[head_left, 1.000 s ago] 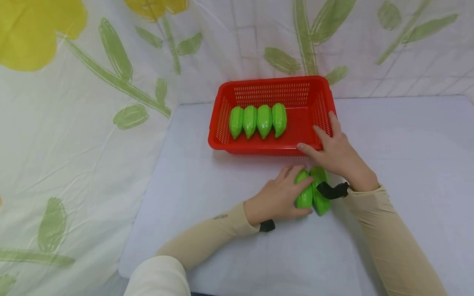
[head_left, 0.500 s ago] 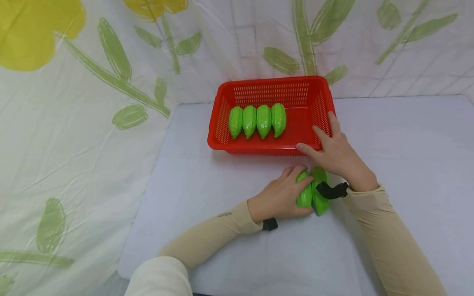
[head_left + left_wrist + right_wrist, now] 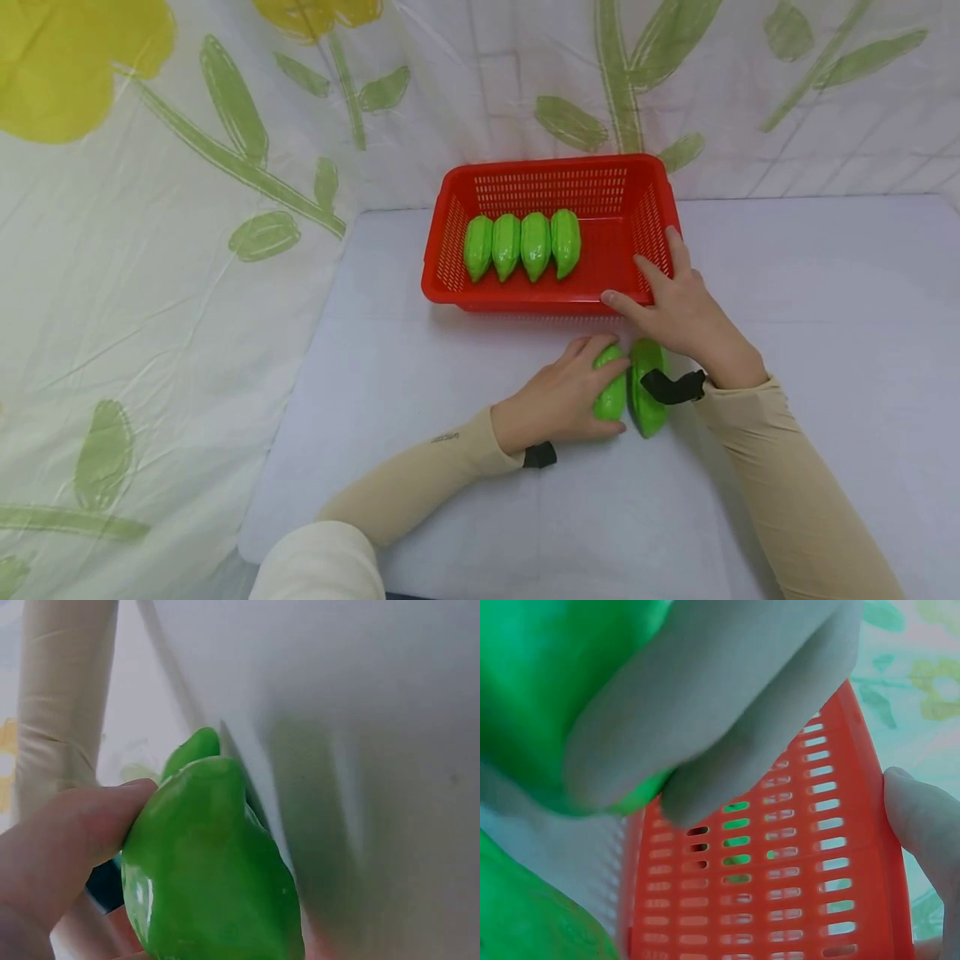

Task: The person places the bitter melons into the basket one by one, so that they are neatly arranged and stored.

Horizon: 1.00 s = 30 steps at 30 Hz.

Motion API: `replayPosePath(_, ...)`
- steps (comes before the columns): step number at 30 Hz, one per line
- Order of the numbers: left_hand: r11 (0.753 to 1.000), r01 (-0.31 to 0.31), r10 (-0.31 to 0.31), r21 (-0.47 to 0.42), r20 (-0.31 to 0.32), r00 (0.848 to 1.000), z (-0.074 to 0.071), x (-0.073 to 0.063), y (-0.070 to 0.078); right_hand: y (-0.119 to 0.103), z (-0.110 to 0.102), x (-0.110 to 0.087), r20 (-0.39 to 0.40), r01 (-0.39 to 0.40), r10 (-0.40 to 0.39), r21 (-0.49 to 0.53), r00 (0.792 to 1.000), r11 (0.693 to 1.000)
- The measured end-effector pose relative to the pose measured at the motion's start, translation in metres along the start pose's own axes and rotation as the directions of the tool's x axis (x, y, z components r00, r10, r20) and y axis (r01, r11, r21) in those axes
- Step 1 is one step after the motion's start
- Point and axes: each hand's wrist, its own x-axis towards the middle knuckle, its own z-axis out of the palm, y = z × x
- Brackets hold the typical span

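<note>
My left hand point(image 3: 558, 407) grips a glossy green star fruit point(image 3: 611, 398) in front of the basket, its fingers over the far end and its thumb at the near end. In the left wrist view the thumb presses the side of that star fruit point(image 3: 214, 862). A second star fruit point(image 3: 645, 360) lies just to its right, partly under my right wrist's black strap. My right hand point(image 3: 678, 315) holds the front right corner of the red basket point(image 3: 525, 302), thumb on the front rim, other fingers over the right side.
Inside the basket, a row of several star fruits point(image 3: 506, 246) fills the left and middle, points toward me. The basket stands near the back edge of the white table point(image 3: 420, 383). Behind it hangs a flower-painted cloth point(image 3: 450, 100).
My left hand has shifted slightly left with its star fruit, opening a narrow gap to the second one. My right hand and the basket stay in place.
</note>
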Motion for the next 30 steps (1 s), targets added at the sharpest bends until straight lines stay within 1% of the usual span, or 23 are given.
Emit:
replayPosePath(4, 1.0, 0.007, -0.007, 0.009, -0.01, 1.0, -0.007, -0.01, -0.002, -0.001, 0.0, 0.0, 0.001, -0.008, 0.008, 0.003, 1.0, 1.0)
replayPosePath(7, 1.0, 0.015, -0.015, -0.001, -0.012, 1.0, -0.011, -0.017, -0.003, -0.002, 0.0, 0.0, 0.003, -0.02, 0.02, 0.007, 1.0, 1.0)
replayPosePath(14, 0.999, 0.027, -0.028, -0.047, -0.02, 0.999, -0.024, -0.035, -0.011, -0.002, -0.001, -0.001, 0.014, -0.026, 0.026, 0.009, 1.0, 1.0)
replayPosePath(18, 0.996, 0.016, -0.02, -0.083, -0.046, 0.999, -0.035, -0.044, -0.016, -0.003, 0.0, -0.001, 0.018, -0.024, 0.024, 0.014, 1.0, 1.0)
replayPosePath(20, 0.996, 0.005, -0.012, -0.093, -0.07, 0.997, -0.042, -0.045, -0.018, -0.003, 0.0, -0.001, 0.016, -0.024, 0.024, 0.018, 1.0, 1.0)
replayPosePath(23, 0.996, -0.005, -0.004, -0.089, -0.108, 0.994, -0.054, -0.044, -0.02, -0.003, -0.001, -0.001, 0.016, -0.026, 0.026, 0.016, 1.0, 1.0)
replayPosePath(30, 0.997, -0.023, 0.01, -0.077, -0.171, 0.985, -0.085, -0.033, -0.027, -0.003, -0.001, 0.0, 0.015, -0.025, 0.025, 0.011, 1.0, 1.0)
